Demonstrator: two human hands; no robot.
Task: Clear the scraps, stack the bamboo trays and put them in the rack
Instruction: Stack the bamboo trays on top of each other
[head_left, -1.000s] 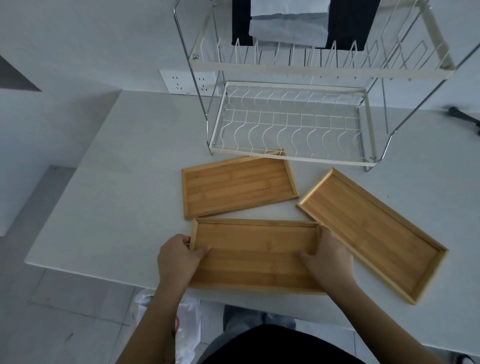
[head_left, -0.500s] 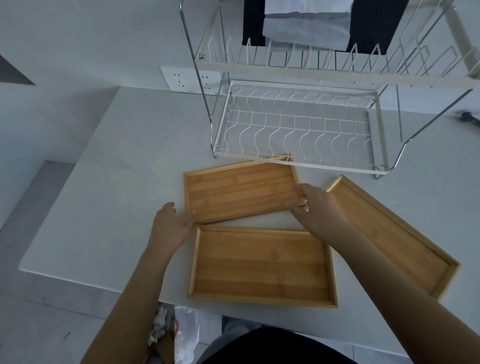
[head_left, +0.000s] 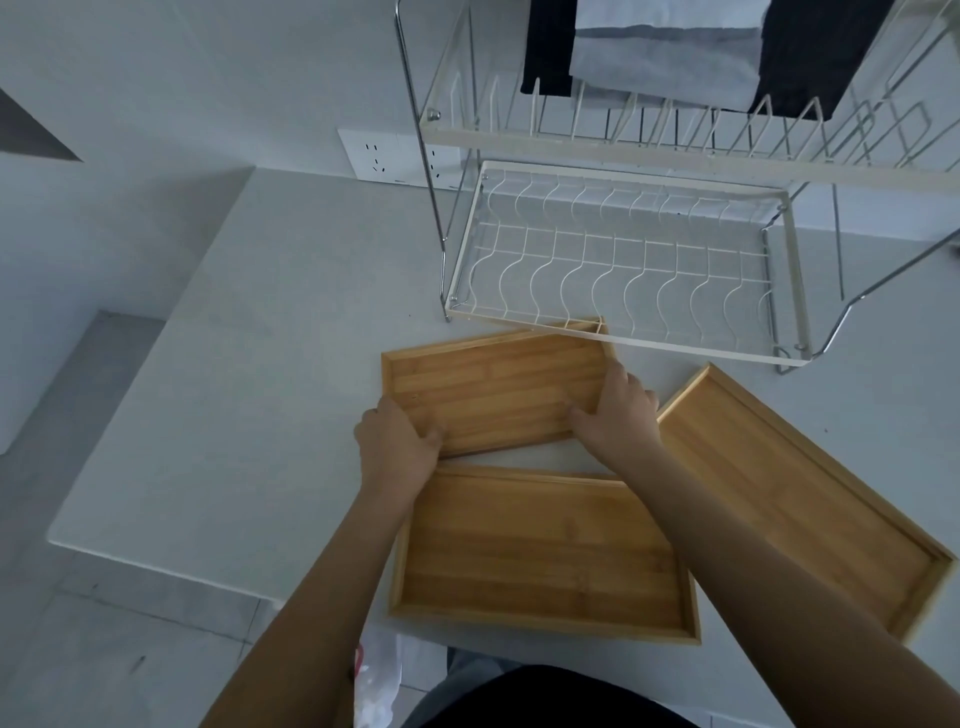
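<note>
Left hand (head_left: 397, 447): curled over the near-left corner of the far bamboo tray (head_left: 493, 389), fingers on the tray floor, grasping the rim. Right hand (head_left: 621, 410): clamped on the same tray's right end, thumb inside on the floor, fingers wrapped over the short rim. Far bamboo tray: flat or nearly so on the white table (head_left: 270, 374), far-right corner tucked under the front edge of the dish rack (head_left: 623, 260); lifted or not, cannot tell. Near bamboo tray (head_left: 540, 551): just below the held one, a narrow strip of table between them, partly crossed by both forearms; near edge at the table's front edge. Long bamboo tray (head_left: 810, 509): to the right, angled, its near-left part hidden behind the right forearm. Dish rack: two-tier, white wire with chrome frame; lower tier bare; dark and grey cloths (head_left: 675, 57) behind the upper tier. Wall sockets (head_left: 384, 161): behind the rack's left post. Plastic bag (head_left: 376, 686): on the floor below the table edge. No legible writing or labels.
</note>
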